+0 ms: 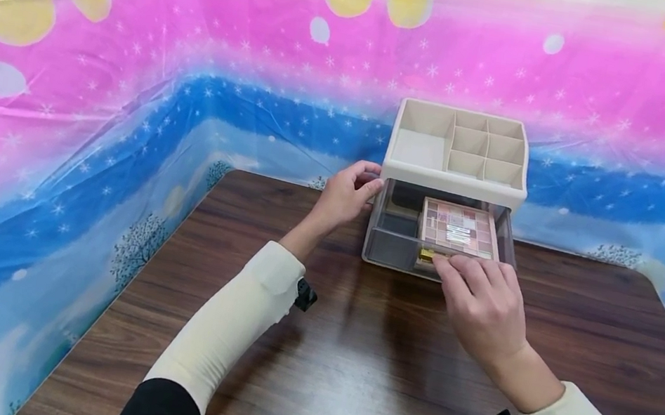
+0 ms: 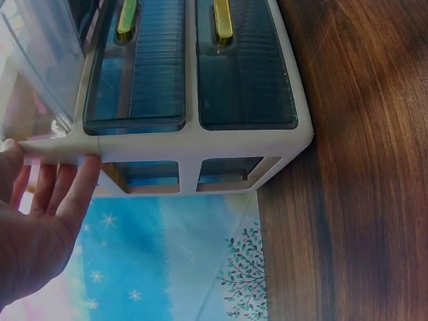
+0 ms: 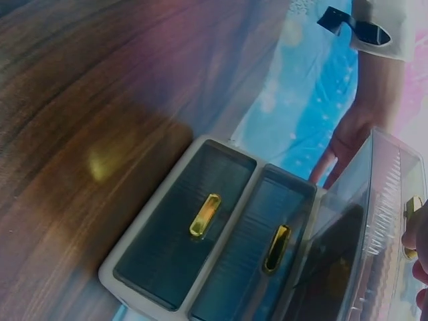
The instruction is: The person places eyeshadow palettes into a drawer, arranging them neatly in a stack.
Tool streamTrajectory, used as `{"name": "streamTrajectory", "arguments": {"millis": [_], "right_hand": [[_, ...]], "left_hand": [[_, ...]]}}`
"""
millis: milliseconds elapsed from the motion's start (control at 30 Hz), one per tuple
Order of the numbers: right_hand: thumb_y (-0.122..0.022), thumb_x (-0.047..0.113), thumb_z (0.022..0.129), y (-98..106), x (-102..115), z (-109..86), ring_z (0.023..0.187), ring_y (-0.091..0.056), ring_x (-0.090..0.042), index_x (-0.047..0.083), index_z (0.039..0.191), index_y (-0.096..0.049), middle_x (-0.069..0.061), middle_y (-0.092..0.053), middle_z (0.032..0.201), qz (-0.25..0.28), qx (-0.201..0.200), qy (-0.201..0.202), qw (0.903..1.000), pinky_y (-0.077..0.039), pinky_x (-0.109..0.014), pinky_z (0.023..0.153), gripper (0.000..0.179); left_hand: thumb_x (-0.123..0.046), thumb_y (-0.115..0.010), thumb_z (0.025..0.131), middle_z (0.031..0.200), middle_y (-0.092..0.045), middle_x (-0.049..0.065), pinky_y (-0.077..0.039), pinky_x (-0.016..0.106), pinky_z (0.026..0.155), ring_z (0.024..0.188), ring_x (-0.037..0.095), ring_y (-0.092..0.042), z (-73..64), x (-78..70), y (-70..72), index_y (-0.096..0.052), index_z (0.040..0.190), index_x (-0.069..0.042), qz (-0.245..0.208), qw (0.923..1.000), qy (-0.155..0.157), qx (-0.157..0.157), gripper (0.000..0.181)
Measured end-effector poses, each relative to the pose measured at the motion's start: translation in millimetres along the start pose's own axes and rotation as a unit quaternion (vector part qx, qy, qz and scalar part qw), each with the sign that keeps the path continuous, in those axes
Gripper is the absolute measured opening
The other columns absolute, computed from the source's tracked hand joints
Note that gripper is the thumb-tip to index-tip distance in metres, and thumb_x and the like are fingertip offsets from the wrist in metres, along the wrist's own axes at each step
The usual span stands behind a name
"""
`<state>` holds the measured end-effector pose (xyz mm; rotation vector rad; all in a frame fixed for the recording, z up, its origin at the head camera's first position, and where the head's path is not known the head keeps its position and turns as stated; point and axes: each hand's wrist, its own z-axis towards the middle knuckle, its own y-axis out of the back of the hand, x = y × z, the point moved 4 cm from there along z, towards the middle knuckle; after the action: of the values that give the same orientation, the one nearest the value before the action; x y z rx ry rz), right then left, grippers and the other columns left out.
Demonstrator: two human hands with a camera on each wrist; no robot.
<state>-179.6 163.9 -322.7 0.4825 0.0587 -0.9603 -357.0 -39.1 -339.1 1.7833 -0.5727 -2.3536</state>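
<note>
A white desktop drawer organizer [image 1: 454, 181] stands on the table, its see-through top drawer [image 1: 393, 248] pulled out. Inside lies an eyeshadow palette [image 1: 460, 229] with a grid of pink and brown squares. My right hand [image 1: 485, 303] pinches the gold handle [image 1: 426, 255] on the drawer's front. Fairly straight fingers of my left hand [image 1: 343, 195] rest against the organizer's left side, the thumb near its front edge. The left wrist view shows these fingertips along the pale frame [image 2: 144, 144]. Below, two dark drawers [image 3: 180, 227] with gold handles are closed.
Divided compartments [image 1: 487, 148] form the organizer's top. Beneath it is a dark wood-grain table [image 1: 334, 378]. A pink and blue patterned cloth [image 1: 298, 89] hangs behind and to the left, close to the table's edges.
</note>
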Motion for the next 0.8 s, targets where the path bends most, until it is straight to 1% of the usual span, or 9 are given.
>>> {"name": "streamTrajectory", "arguments": {"millis": [133,267,467,667,800], "right_hand": [[-0.061,-0.001,0.096,-4.5,-4.1,1.5,0.074,-0.063,-0.039,-0.001,0.101,-0.076,-0.018,-0.071,0.088,0.004,0.007,-0.007,0.9999,-0.046,-0.050,0.056,0.016],[-0.059,-0.005,0.093,-10.6,-9.4,1.1,0.075,-0.062,-0.040,-0.003,0.100,-0.075,-0.019,-0.070,0.088,0.003,0.011,-0.013,0.9998,-0.050,-0.052,0.061,0.017],[-0.060,-0.007,0.093,-23.4,-20.1,1.1,0.080,-0.062,-0.042,-0.004,0.101,-0.073,-0.022,-0.069,0.091,-0.018,0.043,-0.024,0.9986,-0.054,-0.054,0.069,0.016],[-0.059,-0.005,0.096,-40.1,-33.1,3.3,0.083,-0.065,-0.041,-0.004,0.100,-0.074,-0.021,-0.069,0.091,-0.041,0.057,-0.031,0.9970,-0.056,-0.053,0.069,0.016],[-0.062,-0.002,0.097,-51.0,-41.8,6.2,0.081,-0.065,-0.038,-0.002,0.099,-0.075,-0.019,-0.070,0.091,-0.057,0.064,-0.046,0.9952,-0.056,-0.050,0.065,0.013]], "left_hand": [[-0.028,-0.060,0.104,0.129,-0.066,0.010,-0.064,0.036,0.085,0.112,0.024,-0.067,0.3,-1.8,1.0,-0.060,0.135,-0.015,-0.002,1.0000,-0.005,-0.002,0.033],[-0.027,-0.060,0.104,0.127,-0.067,0.011,-0.064,0.036,0.085,0.112,0.027,-0.067,0.6,-2.5,0.9,-0.060,0.134,-0.014,-0.003,1.0000,-0.006,-0.002,0.033],[-0.027,-0.059,0.104,0.127,-0.067,0.010,-0.065,0.035,0.083,0.111,0.024,-0.067,2.6,-1.2,0.6,-0.061,0.134,-0.015,-0.005,1.0000,0.002,-0.004,0.032],[-0.027,-0.060,0.104,0.127,-0.066,0.009,-0.064,0.036,0.086,0.111,0.023,-0.067,3.1,1.2,-0.4,-0.060,0.135,-0.016,-0.005,0.9999,0.010,-0.002,0.033],[-0.027,-0.060,0.104,0.128,-0.066,0.009,-0.064,0.037,0.086,0.112,0.022,-0.066,2.5,1.9,-1.1,-0.060,0.135,-0.017,-0.005,0.9999,0.014,0.000,0.032]]}}
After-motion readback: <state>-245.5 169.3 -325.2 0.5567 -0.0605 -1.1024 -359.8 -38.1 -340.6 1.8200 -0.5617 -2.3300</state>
